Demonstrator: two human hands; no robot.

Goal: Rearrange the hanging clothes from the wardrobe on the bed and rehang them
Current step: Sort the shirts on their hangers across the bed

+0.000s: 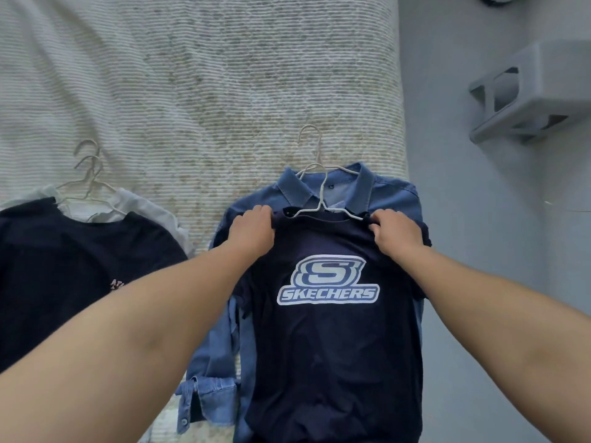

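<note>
The left hand point(254, 230) gripped the left shoulder of a navy cotton T-shirt with a white and blue "SKECHERS" logo point(329, 330), fingers curled over the fabric edge just left of the neckline. The right hand point(395, 233) pinched the opposite shoulder the same way, right of the neckline. The T-shirt lay flat at centre-right of the frame, directly below and between both hands, logo approx. midway down from them. A thin white wire hanger point(323, 199) sat at the neck, its arms reaching toward each hand; whether the fingers touched the wire couldn't be made out.

The T-shirt lay on top of a blue denim button-up shirt point(393, 193), whose collar showed above the hands and whose sleeve & cuff stuck out at lower left of the T-shirt. That shirt had its own white hook above the collar. Both rested on a pale ribbed bed cover w/ faint beige mottling point(192, 91).

At left of the frame a second dark navy top w/ small reddish lettering point(80, 276) lay over a white garment point(144, 206), w/ two or three pale hanger hooks point(89, 164) stacked above; the lettering was cut off by the left forearm. The T-shirt hem ran off the bottom edge. At upper right a grey wall-mounted plastic holder point(537, 91) was blurred, contents unclear.
</note>
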